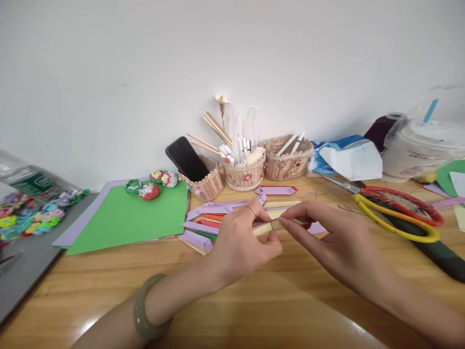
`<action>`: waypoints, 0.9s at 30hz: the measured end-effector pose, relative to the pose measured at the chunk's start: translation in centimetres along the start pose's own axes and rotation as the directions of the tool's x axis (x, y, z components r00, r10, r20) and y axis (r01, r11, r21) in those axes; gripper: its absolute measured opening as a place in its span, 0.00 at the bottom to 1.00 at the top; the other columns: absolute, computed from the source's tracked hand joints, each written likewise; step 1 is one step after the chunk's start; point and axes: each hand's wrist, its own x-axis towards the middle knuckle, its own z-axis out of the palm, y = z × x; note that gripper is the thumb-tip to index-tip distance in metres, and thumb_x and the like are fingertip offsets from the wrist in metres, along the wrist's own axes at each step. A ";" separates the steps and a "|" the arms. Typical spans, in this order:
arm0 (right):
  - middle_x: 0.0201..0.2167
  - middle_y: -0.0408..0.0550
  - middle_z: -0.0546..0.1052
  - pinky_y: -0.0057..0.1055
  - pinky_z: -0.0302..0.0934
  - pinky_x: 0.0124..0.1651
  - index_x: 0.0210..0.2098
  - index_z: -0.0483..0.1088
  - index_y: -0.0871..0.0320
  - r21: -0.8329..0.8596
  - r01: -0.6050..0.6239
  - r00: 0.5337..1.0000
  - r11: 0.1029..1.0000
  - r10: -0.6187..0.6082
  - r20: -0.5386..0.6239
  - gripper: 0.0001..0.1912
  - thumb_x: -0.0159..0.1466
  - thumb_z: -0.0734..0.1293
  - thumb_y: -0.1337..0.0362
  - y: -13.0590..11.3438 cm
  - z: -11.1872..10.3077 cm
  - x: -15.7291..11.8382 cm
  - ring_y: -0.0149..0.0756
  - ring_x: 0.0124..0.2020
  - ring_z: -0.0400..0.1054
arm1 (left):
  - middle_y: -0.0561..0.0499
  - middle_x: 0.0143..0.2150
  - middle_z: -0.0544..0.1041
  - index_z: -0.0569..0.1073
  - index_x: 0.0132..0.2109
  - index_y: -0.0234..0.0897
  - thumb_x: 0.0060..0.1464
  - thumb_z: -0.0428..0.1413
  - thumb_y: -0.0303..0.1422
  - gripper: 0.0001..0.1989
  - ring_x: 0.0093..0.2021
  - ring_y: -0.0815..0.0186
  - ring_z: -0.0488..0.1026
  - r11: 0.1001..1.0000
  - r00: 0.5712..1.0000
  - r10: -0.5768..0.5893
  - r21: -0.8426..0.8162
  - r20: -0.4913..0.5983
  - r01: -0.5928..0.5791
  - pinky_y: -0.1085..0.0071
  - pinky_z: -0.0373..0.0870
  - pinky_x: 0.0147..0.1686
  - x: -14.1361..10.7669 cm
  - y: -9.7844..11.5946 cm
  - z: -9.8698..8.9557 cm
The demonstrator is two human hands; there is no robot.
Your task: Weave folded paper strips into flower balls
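Just above the wooden table [254, 300], my left hand [244, 237] pinches a folded pale yellow paper strip [263, 229] between thumb and fingers. My right hand [332, 240] closes thumb and index finger on the strip's right part, near a fold. The two hands nearly meet around it. Behind and left of my left hand lie folded purple strips [203, 227], with red and green ones among them. One more purple strip with a red edge [276, 190] lies behind the hands. Parts of the strip are hidden by my fingers.
Green paper [134, 223] with small paper flowers [149, 192] lies left. Stick baskets [244, 175] stand behind, one holding a phone [187, 157]. Scissors [399, 218], a tissue pack [345, 157] and a lidded cup [417, 150] are right. Colourful pieces [47, 213] lie far left.
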 end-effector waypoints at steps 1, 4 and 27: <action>0.23 0.42 0.74 0.26 0.61 0.26 0.29 0.68 0.58 0.014 -0.031 0.999 0.999 0.031 0.005 0.04 0.60 0.62 0.69 -0.1 0.0 0.0 0.29 0.23 0.67 | 0.53 0.26 0.72 0.64 0.30 0.37 0.41 0.53 0.28 0.05 0.27 0.68 0.69 1.000 1.000 0.004 -0.001 -0.001 -0.004 0.69 0.67 0.32 0.0 0.0 0.0; 0.22 0.41 0.74 0.26 0.60 0.25 0.28 0.69 0.57 0.050 -0.110 0.994 0.993 0.109 0.015 0.04 0.58 0.63 0.69 -0.1 0.0 -0.1 0.29 0.22 0.67 | 0.52 0.26 0.71 0.64 0.29 0.36 0.41 0.53 0.28 0.05 0.26 0.68 0.69 1.000 1.000 0.004 -0.001 -0.002 -0.004 0.70 0.67 0.31 -0.1 0.0 0.0; 0.19 0.41 0.70 0.23 0.57 0.23 0.21 0.68 0.59 0.478 -0.443 0.890 0.759 0.438 0.129 0.09 0.54 0.67 0.61 -0.5 -0.4 0.9 0.27 0.21 0.62 | 0.57 0.23 0.65 0.63 0.28 0.37 0.41 0.53 0.26 0.06 0.22 0.75 0.61 0.985 0.994 0.098 -0.137 -0.049 -0.104 0.76 0.62 0.24 -0.3 0.1 -0.2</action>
